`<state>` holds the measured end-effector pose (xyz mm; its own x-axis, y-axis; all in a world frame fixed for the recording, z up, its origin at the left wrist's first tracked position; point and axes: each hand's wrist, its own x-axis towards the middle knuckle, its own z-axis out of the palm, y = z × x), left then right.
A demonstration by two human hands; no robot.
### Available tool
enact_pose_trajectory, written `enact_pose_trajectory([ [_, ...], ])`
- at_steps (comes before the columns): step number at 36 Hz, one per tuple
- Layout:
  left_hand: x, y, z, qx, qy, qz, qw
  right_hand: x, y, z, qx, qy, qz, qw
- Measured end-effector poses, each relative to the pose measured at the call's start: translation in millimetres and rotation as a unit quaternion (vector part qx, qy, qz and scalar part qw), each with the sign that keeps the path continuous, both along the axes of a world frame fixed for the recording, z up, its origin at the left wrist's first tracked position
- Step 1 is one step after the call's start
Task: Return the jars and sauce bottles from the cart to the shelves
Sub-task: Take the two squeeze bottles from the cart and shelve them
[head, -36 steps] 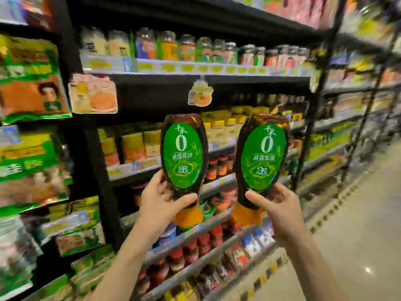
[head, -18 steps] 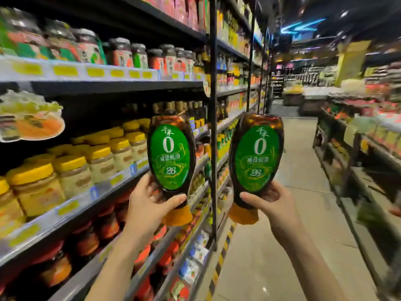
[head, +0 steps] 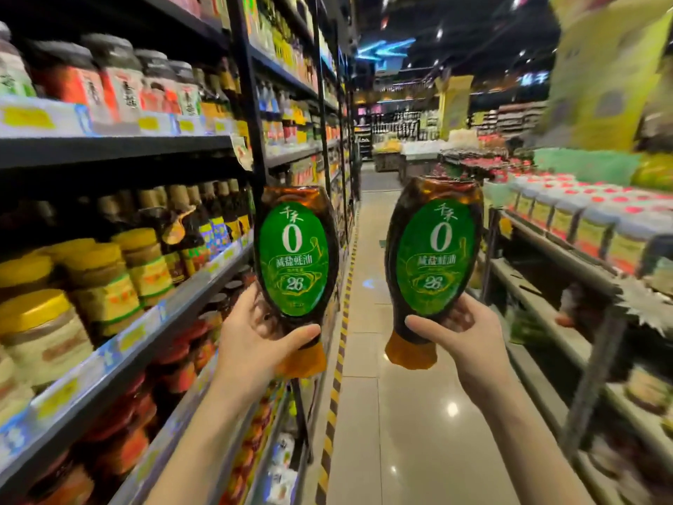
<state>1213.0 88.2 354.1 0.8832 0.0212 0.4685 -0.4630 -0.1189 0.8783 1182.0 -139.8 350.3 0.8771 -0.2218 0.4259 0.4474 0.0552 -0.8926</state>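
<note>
Two dark squeeze sauce bottles with green oval labels and orange caps are held cap-down in front of me. My left hand (head: 251,344) grips the neck of the left sauce bottle (head: 293,256). My right hand (head: 462,340) grips the neck of the right sauce bottle (head: 435,253). Both bottles are upright in the air over the aisle, apart from each other and from the shelves. The left shelving unit (head: 120,355) carries yellow-lidded jars (head: 105,286), dark bottles and red-lidded jars. No cart is in view.
A tiled aisle floor (head: 382,413) runs ahead between the left shelving and a lower shelf unit (head: 568,271) on the right. A black upright post (head: 251,103) divides the left shelves. Display tables with goods stand at the aisle's far end.
My view has swung right, from facing the shelves to looking down the aisle. Both hands still hold their bottles in the same way.
</note>
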Motion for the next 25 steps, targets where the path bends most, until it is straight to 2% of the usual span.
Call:
enact_pose_trajectory([
  [10,140,-62,-14,0.015,0.002,-0.016,1.000,130,-52,-15,-0.010,0.011,-0.038,0.999],
  [25,340,-143,-14,0.021,0.009,0.059,0.998,357,-130,-6,-0.012,0.029,0.046,0.998],
])
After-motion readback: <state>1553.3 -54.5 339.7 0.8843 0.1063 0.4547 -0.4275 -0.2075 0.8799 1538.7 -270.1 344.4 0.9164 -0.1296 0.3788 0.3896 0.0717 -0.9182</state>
